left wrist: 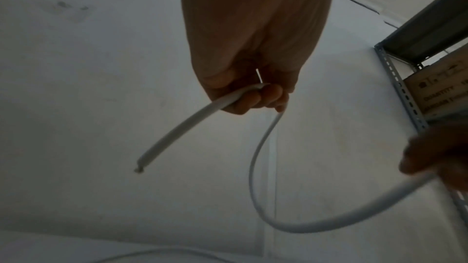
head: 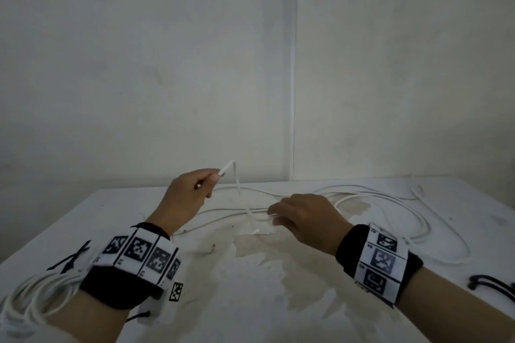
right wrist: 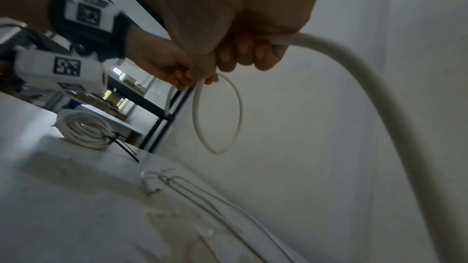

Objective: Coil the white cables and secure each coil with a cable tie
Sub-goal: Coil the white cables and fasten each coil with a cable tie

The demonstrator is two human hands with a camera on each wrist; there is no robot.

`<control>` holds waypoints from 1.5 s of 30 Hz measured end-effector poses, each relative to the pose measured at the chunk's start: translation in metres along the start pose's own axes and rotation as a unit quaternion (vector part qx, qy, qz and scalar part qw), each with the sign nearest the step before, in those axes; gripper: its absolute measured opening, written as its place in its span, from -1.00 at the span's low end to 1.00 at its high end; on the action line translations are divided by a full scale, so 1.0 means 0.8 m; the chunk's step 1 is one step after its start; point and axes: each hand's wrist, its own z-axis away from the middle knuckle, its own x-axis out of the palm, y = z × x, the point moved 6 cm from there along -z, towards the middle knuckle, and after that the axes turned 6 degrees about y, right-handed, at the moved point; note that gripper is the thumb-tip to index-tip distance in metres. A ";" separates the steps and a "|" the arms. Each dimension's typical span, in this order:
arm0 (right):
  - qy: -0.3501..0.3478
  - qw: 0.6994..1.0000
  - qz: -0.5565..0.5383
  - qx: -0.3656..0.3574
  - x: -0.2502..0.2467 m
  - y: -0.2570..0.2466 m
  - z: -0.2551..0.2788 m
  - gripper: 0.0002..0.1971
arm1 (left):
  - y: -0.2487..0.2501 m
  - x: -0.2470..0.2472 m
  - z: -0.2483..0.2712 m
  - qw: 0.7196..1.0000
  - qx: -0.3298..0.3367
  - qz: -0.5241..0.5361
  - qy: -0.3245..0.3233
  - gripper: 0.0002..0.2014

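A loose white cable [head: 390,200] sprawls over the white table [head: 250,287]. My left hand [head: 207,184] is raised above the table and grips this cable near its end; the short tip [head: 227,168] sticks up past the fingers. From there the cable hangs in a loop [right wrist: 217,117] to my right hand [head: 274,216], which grips it lower down and to the right. In the left wrist view the left hand [left wrist: 255,97] has its fingers curled round the cable [left wrist: 255,167]. The right hand [right wrist: 248,53] holds the cable [right wrist: 359,67] in the right wrist view.
A finished white coil [head: 36,289] bound with a black cable tie [head: 69,259] lies at the table's near left, under my left forearm. Spare black cable ties [head: 490,282] lie at the near right edge. A wall stands behind the table, metal shelving [left wrist: 405,91] to the side.
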 end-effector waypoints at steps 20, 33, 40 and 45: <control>0.053 0.953 -0.165 0.248 0.009 0.071 -0.026 -0.79 | 0.014 0.073 0.048 0.981 -0.073 0.088 -0.158 -0.68; -0.118 0.915 -0.285 0.260 0.029 0.018 -0.024 -0.72 | 0.016 0.075 0.049 0.970 -0.111 0.139 -0.168 -0.61; -0.124 0.895 -0.336 0.267 0.043 0.007 -0.027 -0.64 | 0.009 0.067 0.040 0.987 -0.047 0.036 -0.152 -0.78; -0.111 0.904 -0.311 0.271 0.047 0.007 -0.035 -0.70 | -0.001 0.066 0.041 0.989 -0.052 0.047 -0.129 -0.85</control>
